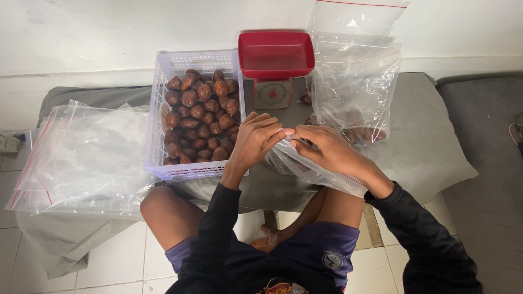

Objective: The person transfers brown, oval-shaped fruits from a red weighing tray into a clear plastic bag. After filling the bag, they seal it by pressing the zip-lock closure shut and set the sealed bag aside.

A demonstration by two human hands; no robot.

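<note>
My left hand point(256, 140) and my right hand point(327, 148) meet at the mouth of a clear zip plastic bag point(310, 169) that lies over the cushion edge in front of me. Both hands pinch the bag's top edge between fingers and thumbs. Just left of my left hand stands a white plastic basket point(158, 136) filled with several brown scaly fruits point(201, 117). What the held bag contains is hidden by my hands.
A red kitchen scale point(275, 62) with a round dial stands behind my hands. Filled clear bags point(354, 92) lean against the wall at the right. A stack of flat clear bags point(81, 158) lies at the left on the grey cushion point(430, 136). Tiled floor below.
</note>
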